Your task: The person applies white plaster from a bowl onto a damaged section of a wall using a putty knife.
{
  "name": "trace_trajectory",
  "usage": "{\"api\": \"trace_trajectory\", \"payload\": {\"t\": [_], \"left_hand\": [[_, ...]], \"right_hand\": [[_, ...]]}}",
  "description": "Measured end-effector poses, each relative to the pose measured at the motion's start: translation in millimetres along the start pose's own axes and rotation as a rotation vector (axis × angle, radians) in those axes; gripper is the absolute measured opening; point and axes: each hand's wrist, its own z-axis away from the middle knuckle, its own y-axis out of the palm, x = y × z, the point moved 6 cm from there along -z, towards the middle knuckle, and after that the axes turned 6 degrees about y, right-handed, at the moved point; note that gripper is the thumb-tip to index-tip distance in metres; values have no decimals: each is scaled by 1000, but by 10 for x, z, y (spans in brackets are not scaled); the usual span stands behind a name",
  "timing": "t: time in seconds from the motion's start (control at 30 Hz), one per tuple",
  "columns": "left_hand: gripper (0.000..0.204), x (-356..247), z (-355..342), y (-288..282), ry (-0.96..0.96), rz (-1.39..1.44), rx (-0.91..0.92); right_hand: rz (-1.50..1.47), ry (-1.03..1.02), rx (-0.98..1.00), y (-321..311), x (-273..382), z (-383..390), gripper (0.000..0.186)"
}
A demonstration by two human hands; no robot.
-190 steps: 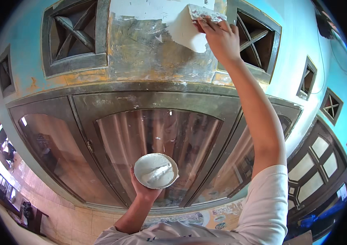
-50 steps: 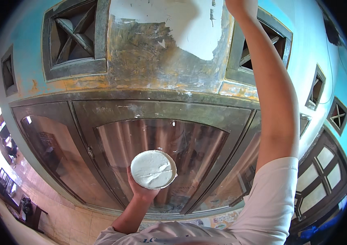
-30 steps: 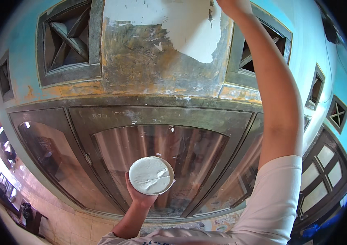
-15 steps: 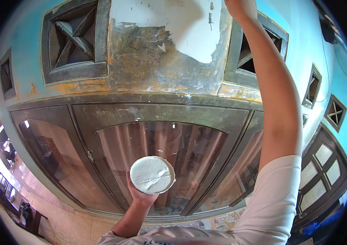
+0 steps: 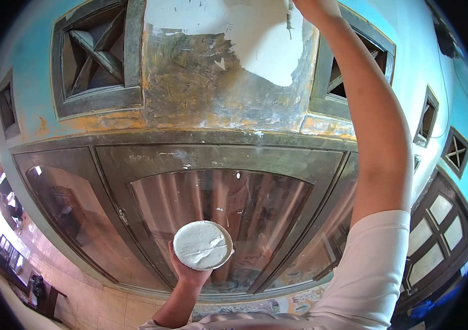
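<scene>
My left hand (image 5: 189,275) holds up a round tub (image 5: 230,252) filled with thick white paste (image 5: 201,246), which looks like wall putty. A ridge runs across the paste's surface. My right arm stretches high, and my right hand (image 5: 320,10) is at the top edge beside a wall panel. Its fingers are cut off there, so whatever it holds does not show. White coating (image 5: 267,52) covers the panel's upper right part with a ragged lower edge. Below and left of it the surface is bare, stained grey-brown wall (image 5: 184,82).
Wooden vent frames with crossed bars (image 5: 96,58) flank the panel. Beneath it stand dark wooden doors (image 5: 217,154) with glass panes and curtains behind. A tiled floor (image 5: 88,300) and a small dark table (image 5: 52,300) lie at lower left. Another paned door (image 5: 437,236) is at right.
My right hand has shifted slightly left at the top edge. The tub in my left hand has dropped a little. The whole view has moved slightly.
</scene>
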Motion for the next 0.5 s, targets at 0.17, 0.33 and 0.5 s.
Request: {"api": "trace_trajectory", "payload": {"t": [0.17, 0.33, 0.5], "left_hand": [[71, 34, -17, -1, 37, -69, 59], [71, 85, 34, 74, -7, -78, 45], [72, 116, 102, 166, -42, -64, 109]], "right_hand": [[122, -114, -26, 122, -108, 147, 36], [83, -153, -103, 43, -52, 434, 39], [26, -164, -91, -128, -119, 561, 43]]}}
